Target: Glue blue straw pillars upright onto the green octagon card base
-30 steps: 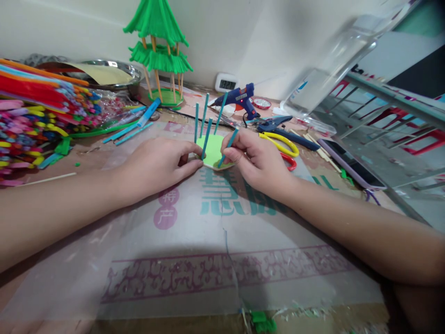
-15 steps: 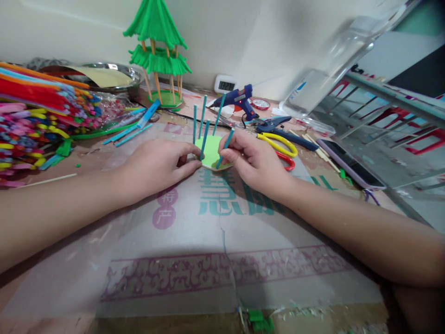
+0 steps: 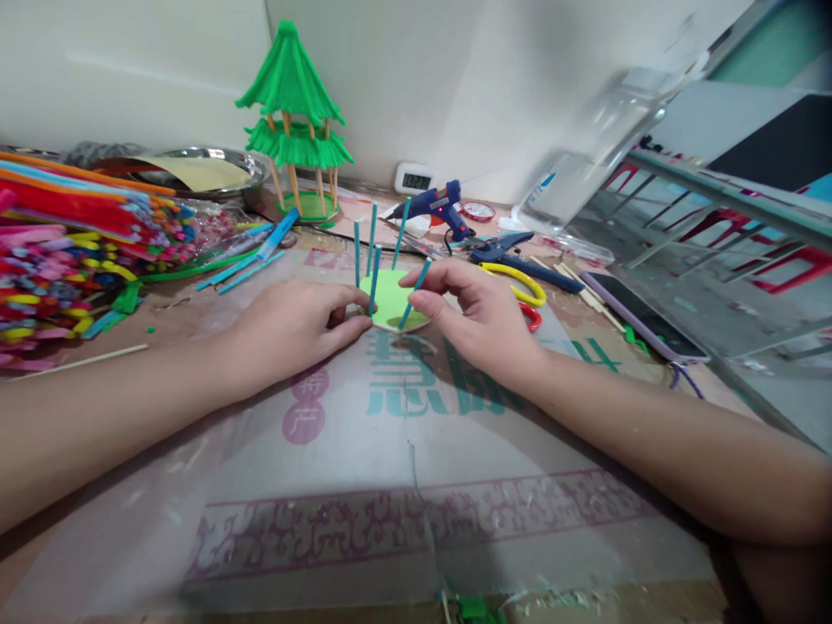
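Observation:
A light green hexagonal foam base [image 3: 392,296] lies on the plastic-covered cardboard, with several teal sticks standing on it. My left hand [image 3: 295,328] presses its fingertips on the base's near-left edge, fingers curled. My right hand [image 3: 473,318] pinches the nearest teal stick [image 3: 414,295] between thumb and forefinger; the stick leans and its foot touches the base's front right corner.
A finished green pagoda model [image 3: 295,113] stands at the back. Coloured pipe cleaners [image 3: 71,243] are piled at left, loose teal sticks [image 3: 250,256] beside them. A blue glue gun [image 3: 434,204], pliers, yellow and red scissors [image 3: 520,282] and a phone [image 3: 640,325] lie to the right.
The view tilted slightly upward. My right hand loosened its fingers around the stick; the base and both hands stay in place.

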The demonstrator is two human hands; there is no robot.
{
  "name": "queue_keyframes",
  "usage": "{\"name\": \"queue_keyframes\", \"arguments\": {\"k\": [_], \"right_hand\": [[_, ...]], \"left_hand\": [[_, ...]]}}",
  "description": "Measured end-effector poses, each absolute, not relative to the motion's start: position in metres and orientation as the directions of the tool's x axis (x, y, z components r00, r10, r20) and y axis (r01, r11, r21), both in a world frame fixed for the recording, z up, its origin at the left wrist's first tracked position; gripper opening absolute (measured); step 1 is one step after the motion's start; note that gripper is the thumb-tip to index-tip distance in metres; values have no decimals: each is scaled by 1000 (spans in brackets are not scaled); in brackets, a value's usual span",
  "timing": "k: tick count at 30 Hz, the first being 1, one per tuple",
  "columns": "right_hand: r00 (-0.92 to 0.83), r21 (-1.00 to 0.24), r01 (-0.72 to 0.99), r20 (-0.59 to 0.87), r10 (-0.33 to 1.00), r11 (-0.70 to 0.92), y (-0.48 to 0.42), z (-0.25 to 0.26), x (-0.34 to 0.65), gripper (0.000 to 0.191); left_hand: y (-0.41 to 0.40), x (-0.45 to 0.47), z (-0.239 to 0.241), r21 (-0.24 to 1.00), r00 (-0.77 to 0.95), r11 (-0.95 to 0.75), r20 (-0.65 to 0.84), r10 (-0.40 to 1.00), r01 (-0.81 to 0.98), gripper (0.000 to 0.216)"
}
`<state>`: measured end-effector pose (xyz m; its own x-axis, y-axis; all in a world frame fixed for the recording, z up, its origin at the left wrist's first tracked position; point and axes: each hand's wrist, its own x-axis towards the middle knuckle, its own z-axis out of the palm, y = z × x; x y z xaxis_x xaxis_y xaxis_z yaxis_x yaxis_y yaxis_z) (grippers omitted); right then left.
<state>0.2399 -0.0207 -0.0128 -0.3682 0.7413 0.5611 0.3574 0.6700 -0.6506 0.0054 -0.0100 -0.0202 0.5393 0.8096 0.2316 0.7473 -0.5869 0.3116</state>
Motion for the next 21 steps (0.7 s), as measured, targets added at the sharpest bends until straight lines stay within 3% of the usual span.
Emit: {"name": "queue_keyframes", "arguments": {"k": [10, 21], "right_hand": [[-481, -501, 449, 562, 673, 740, -19, -10, 237, 18], [-521, -482, 476, 519, 677, 736, -18, -4, 238, 20]], "left_hand": [[-9, 5, -22, 314, 541, -586, 225, 810, 747, 30], [-11, 5, -18, 301, 546, -585, 209, 811, 753, 31]]}}
